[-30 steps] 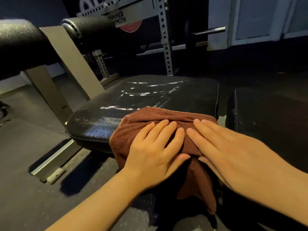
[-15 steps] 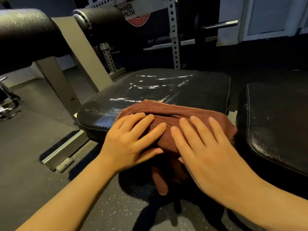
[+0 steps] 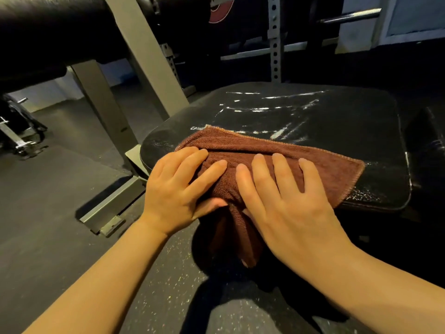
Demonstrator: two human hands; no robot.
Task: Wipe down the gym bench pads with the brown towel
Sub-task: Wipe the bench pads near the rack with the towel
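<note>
Pressing brown towel [image 3: 277, 150] — hanging end shadowed — both hands flat.

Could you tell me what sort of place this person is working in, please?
Most likely a gym: a black padded bench pad on a metal frame, a perforated steel rack upright behind it, and speckled rubber flooring. Both hands press a brown towel on the pad.

Single head view, no second view to share with. Looks forward and steeply down from above, close over left hand [image 3: 175, 189] and right hand [image 3: 286, 201] on bench pad [image 3: 313, 121]; wide-angle bend at edges, floor [image 3: 60, 189] left.
</note>
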